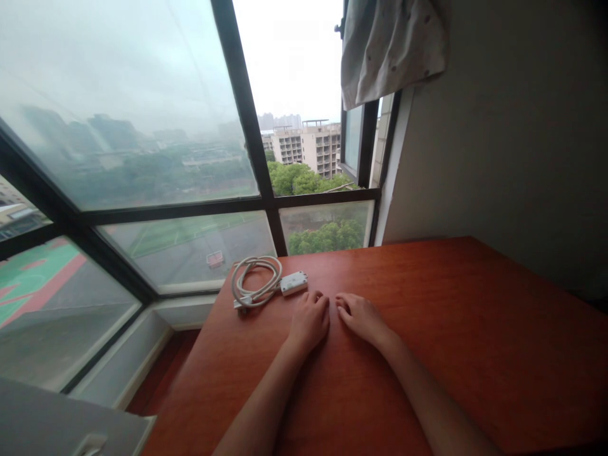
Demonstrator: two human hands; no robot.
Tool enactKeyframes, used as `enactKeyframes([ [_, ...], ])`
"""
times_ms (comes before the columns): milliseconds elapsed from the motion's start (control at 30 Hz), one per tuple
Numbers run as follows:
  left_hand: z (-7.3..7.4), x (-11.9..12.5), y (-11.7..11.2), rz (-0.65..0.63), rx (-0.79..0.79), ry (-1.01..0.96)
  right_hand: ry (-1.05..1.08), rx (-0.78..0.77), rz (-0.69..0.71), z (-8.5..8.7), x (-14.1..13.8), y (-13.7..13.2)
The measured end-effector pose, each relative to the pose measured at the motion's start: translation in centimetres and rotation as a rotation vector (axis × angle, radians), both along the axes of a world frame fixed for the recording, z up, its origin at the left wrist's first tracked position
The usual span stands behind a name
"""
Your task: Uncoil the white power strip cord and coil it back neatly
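My left hand [310, 318] rests on the reddish-brown wooden table [441, 329], its fingers loosely curled in and nothing showing in them. Just beyond its fingertips lies a white rectangular power strip or adapter box [294, 283]; a small gap seems to part the two. A pale coiled cable [260, 296] lies to the left of the box, with a plug-like end [243, 303] near the table's left edge. Facing the left hand across a narrow gap, my right hand [360, 315] also lies on the tabletop, fingers bent together and holding nothing that shows.
Dark-framed windows [180, 208] run along the left and far side, with one sash [356, 142] swung outward. A spotted curtain [394, 54] hangs above the far edge. A grey wall [498, 145] stands at right. A white surface [61, 421] is at lower left.
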State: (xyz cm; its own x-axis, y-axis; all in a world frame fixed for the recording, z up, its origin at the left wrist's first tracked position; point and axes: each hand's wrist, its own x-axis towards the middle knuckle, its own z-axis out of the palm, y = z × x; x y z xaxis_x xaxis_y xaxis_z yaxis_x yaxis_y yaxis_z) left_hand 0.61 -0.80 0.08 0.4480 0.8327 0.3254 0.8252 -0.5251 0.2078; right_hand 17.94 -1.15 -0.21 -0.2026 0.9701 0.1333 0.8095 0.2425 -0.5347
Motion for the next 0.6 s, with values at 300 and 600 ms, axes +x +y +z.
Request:
enactKeyframes([
  [300, 0.1, 0.04, 0.0, 0.001, -0.008, 0.007, -0.001, -0.013, -0.006, 0.16, -0.04, -0.07],
  [600, -0.08, -0.03, 0.01, 0.002, 0.02, 0.025, 0.007, 0.008, 0.0, 0.01, 0.01, -0.06],
])
